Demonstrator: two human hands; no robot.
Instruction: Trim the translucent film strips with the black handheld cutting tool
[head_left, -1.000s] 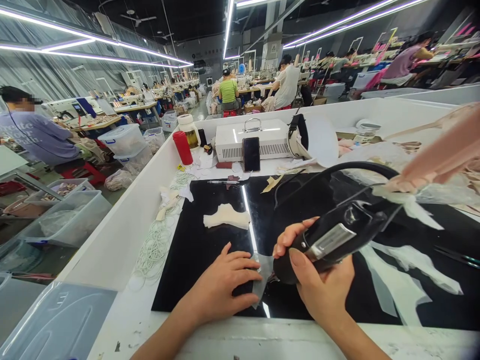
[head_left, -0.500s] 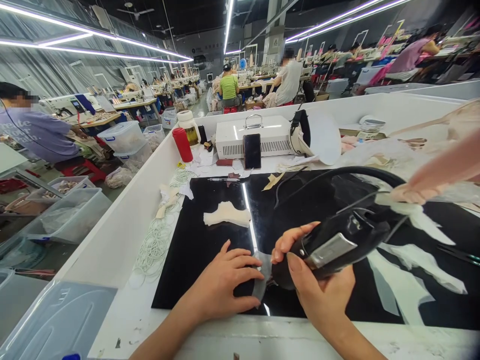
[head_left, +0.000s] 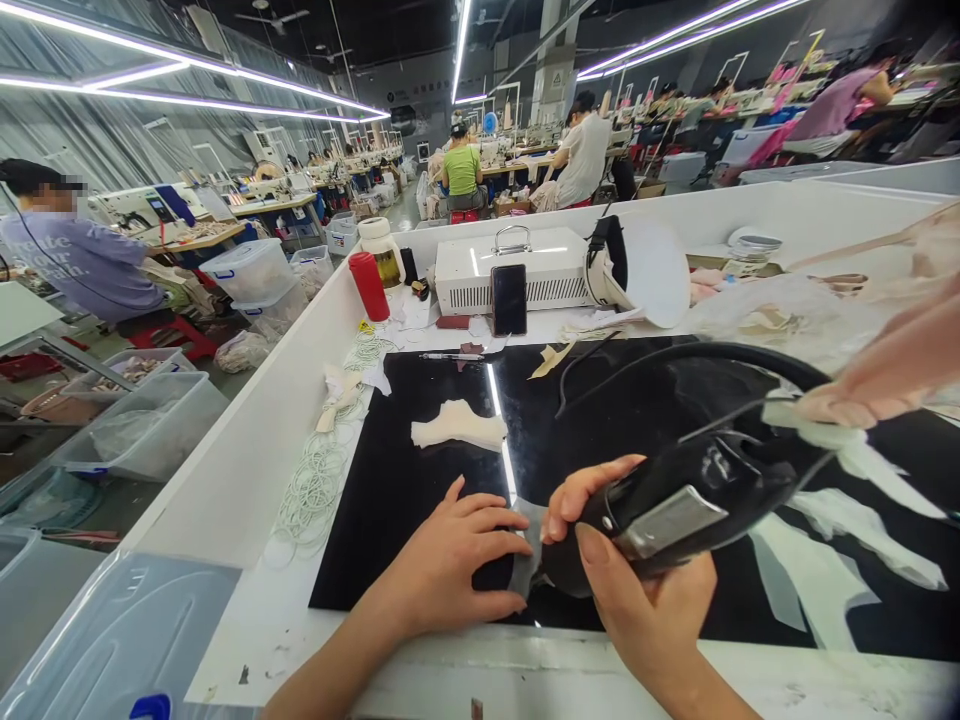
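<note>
My right hand (head_left: 649, 590) is wrapped around a black corded electric cloth cutter (head_left: 675, 510) with a silver plate on its side. The tool's front end points left and down; its blade is hidden. My left hand (head_left: 457, 560) lies spread with the palm down, its fingertips on a thin translucent grey sheet (head_left: 531, 520) right before the cutter. Both are over a glossy black board (head_left: 405, 510). Beyond my left hand lies a stack of cream shaped pieces (head_left: 459, 425).
Another person's hand (head_left: 877, 380), apparently, holds pale strips behind the cutter. White cut pieces (head_left: 810, 570) lie right. A phone (head_left: 509, 300) leans on a white metal box (head_left: 465, 270). Looped pale cord (head_left: 315, 490) lies left. A raised white wall (head_left: 262, 400) borders the table.
The view has shifted slightly, so most things sit a little further right. Both hands and the cutter keep nearly the same place against the sheet.
</note>
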